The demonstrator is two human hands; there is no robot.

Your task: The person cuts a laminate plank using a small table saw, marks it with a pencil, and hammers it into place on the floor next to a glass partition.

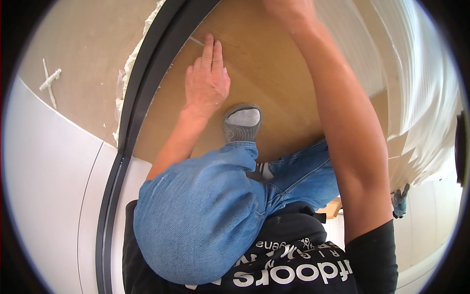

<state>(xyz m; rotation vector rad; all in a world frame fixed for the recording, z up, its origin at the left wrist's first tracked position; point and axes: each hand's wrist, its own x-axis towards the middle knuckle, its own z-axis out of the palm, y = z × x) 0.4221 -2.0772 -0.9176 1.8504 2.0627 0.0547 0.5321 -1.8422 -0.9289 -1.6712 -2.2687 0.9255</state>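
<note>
A brown board fills the middle under my knee and sock-covered foot. My left hand lies on it, index and middle fingers stretched out, beside a thin pale line and near a curved black frame strip with ragged white foam along its outer edge. My right hand reaches to the top edge of the view; its fingers are out of frame, so what it touches or holds cannot be seen.
White panels line the left, with white foam scraps on a beige surface above. Cloudy plastic sheeting covers the right side. Below it is a grey-blue gloved hand or glove; I cannot tell which. A small cardboard piece shows behind me.
</note>
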